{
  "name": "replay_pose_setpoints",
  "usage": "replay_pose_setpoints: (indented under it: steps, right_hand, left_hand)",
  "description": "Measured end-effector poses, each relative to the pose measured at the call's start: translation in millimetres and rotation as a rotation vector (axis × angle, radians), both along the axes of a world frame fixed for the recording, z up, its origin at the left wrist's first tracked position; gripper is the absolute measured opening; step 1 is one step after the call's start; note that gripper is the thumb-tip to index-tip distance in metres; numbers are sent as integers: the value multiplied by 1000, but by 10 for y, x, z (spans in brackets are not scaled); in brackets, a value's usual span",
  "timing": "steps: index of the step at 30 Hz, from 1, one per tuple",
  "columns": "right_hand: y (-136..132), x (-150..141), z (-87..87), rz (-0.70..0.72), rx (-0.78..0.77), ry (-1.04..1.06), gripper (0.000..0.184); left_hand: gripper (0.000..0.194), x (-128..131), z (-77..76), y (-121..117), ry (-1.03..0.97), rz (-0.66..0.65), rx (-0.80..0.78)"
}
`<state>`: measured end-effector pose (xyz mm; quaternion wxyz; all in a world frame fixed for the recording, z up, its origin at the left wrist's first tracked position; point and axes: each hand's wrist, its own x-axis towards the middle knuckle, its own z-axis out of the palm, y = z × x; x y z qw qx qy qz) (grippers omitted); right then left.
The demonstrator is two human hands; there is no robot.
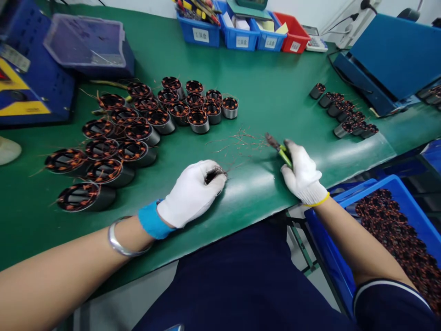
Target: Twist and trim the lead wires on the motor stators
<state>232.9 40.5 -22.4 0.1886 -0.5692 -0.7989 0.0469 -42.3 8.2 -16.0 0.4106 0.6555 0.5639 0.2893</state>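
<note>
My left hand [195, 191], in a white glove, is closed around a motor stator [214, 174] near the table's front edge; the fingers hide most of it. In my gloved right hand [300, 172] is a pair of cutting pliers [279, 149] with green handles, its jaws pointing up and to the left, apart from the stator. Loose copper wire clippings [244, 140] lie on the green table between the hands and beyond them. To the left stand several grey stators [198, 120] with copper windings on top, some with wire ends sticking out.
A smaller group of stators [344, 128] stands at the right, near a blue metal box [396, 59]. Blue tool bins [199, 34] and a red bin [294, 34] line the back. At lower right, a blue crate [406, 195] holds many stators. A blue-and-yellow machine [34, 87] stands at left.
</note>
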Motion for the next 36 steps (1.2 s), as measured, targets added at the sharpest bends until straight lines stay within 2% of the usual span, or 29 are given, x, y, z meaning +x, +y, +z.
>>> replay_pose_setpoints:
  steps: [2, 3, 5, 8, 10, 15, 23, 29, 33, 36]
  right_hand:
    - [-99, 22, 79, -6, -117, 290, 69]
    - [-173, 5, 147, 19, -242, 427, 70]
    - [-333, -71, 299, 143, -589, 652, 69]
    - [-491, -236, 449, 282, -1056, 794, 61]
    - [-504, -331, 471, 281, -1195, 795, 55]
    - [-407, -411, 449, 267, -1247, 636, 41]
    - [-441, -329, 494, 273, -1207, 455, 51]
    - [-398, -456, 524, 225, -1200, 436, 69]
    - [-388, -535, 536, 197, -1152, 467, 64]
    - [-380, -552, 555, 232, -1091, 383, 58]
  left_hand:
    - [14, 11, -9, -1, 5, 16, 8]
    - [14, 17, -13, -1, 8, 24, 13]
    - [14, 27, -20, 0, 10, 37, 26]
    - [15, 40, -23, 4, -1, 53, 37]
    - [16, 46, -22, 8, -7, 51, 37]
    - [20, 56, -10, 11, -7, 32, 40]
    - [19, 66, 34, 16, 4, 17, 45]
    - [19, 58, 9, 33, 18, 19, 65]
    - [19, 67, -7, 47, 40, 14, 85]
    - [22, 68, 22, 45, 86, 9, 108]
